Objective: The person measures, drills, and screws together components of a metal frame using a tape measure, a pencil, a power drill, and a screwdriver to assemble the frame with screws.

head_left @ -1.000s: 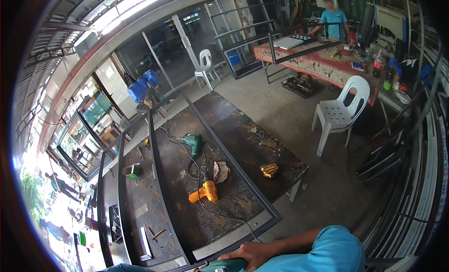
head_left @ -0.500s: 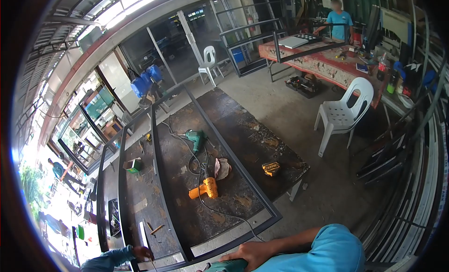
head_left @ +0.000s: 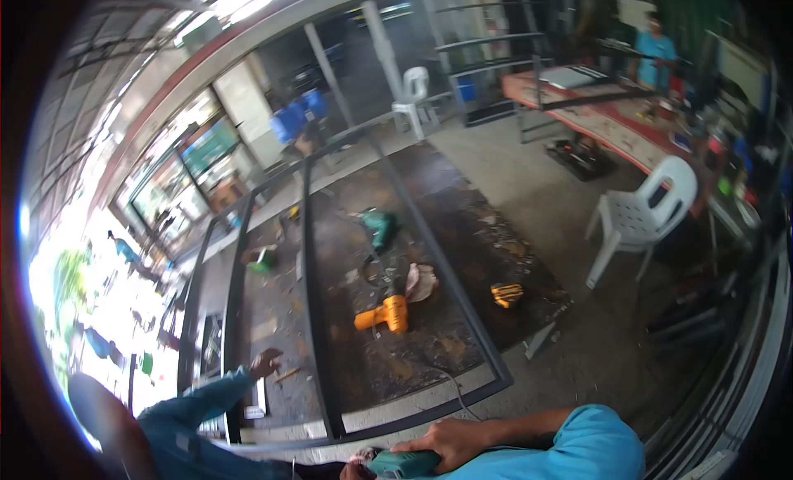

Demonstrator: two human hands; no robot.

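At the bottom edge my right hand [head_left: 450, 443] is closed over the body of a green power drill [head_left: 405, 463], partly cut off by the frame. My left hand is out of view. A co-worker in a dark teal sleeve [head_left: 194, 406] leans in from the lower left, one hand [head_left: 264, 363] held with fingers apart over the table near a pencil-like stick [head_left: 287, 375]. Another hand [head_left: 357, 466], at a dark sleeve, touches the drill's front end; it seems to be the co-worker's. A dark metal frame [head_left: 314, 339] lies across the worktable before me.
On the worktable [head_left: 512, 273] are an orange drill [head_left: 384, 315], another green drill [head_left: 380, 228], a yellow battery pack [head_left: 506, 295], a crumpled cloth [head_left: 421, 282] and a green box [head_left: 263, 259]. A white chair [head_left: 640, 216] stands right; a person [head_left: 655, 54] is behind a red table [head_left: 595, 112].
The view has shifted, moving the scene rightward. The co-worker has leaned in, and the reaching hand has risen away from the table's near edge. A hand now touches the drill's front.
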